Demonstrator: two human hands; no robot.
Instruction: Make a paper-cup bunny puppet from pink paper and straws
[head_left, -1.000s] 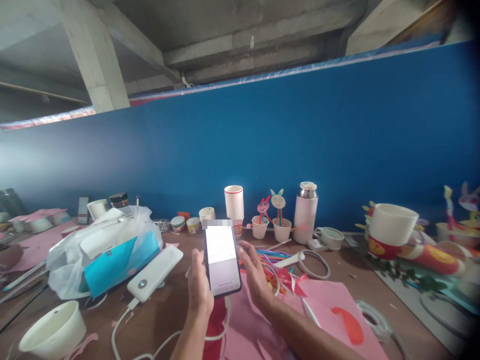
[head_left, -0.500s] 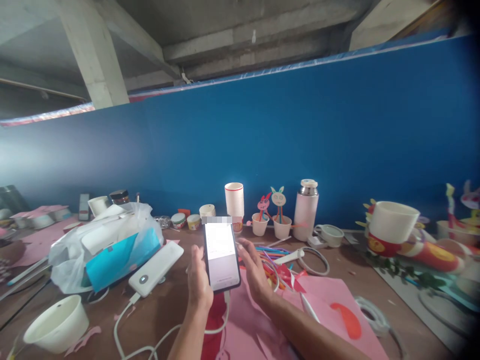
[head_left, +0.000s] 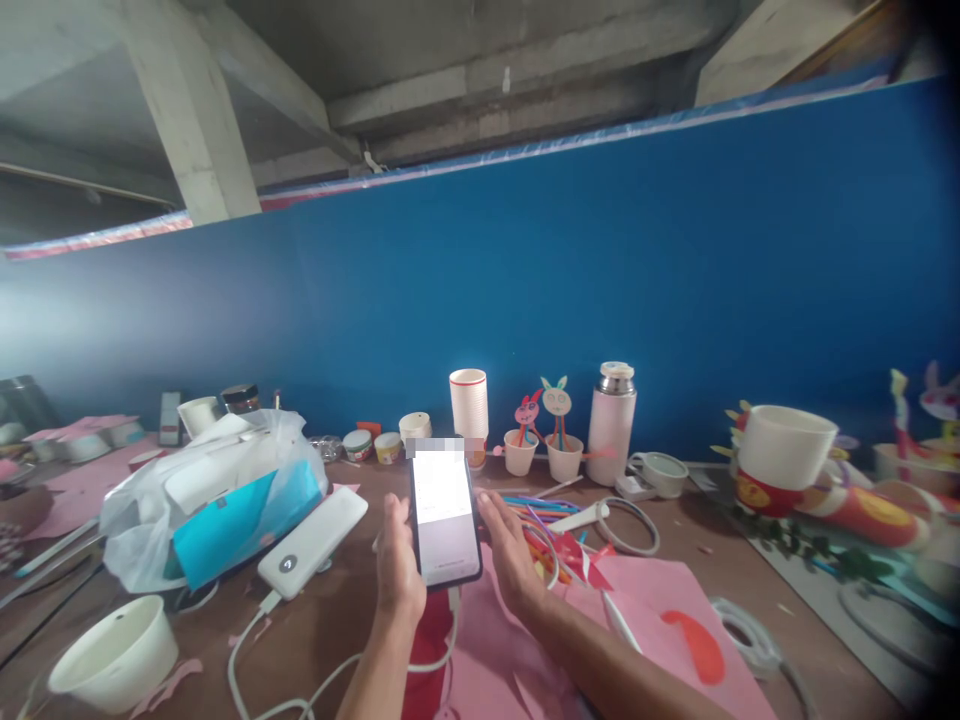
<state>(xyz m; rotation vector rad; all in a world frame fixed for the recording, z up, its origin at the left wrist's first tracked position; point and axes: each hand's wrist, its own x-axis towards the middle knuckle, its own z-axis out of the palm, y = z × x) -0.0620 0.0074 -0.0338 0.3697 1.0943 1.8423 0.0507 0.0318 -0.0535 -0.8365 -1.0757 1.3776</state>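
A smartphone (head_left: 447, 535) with a lit, mostly white screen is held upright and slightly tilted in front of me. My left hand (head_left: 400, 560) grips its left edge, with the thumb along the side. Against the right edge, my right hand (head_left: 511, 555) holds it with the fingers partly behind. A white charging cable (head_left: 454, 605) runs from the phone's lower end. To the left lies a white power bank (head_left: 315, 545), with a cable plugged into its near end. Pink paper (head_left: 637, 600) lies beneath my right forearm.
Stacked paper cups (head_left: 469, 400), two small cups with paper animal figures (head_left: 556, 400) and a white thermos (head_left: 611, 430) stand along the blue partition (head_left: 525, 250). At left are a plastic bag (head_left: 135, 540) and a white bowl (head_left: 112, 655). Colourful strips (head_left: 540, 510) lie beyond my right hand.
Both hands keep hold of the smartphone. The whole view has shifted a few pixels, and the right fingers sit slightly lower along the phone's edge.
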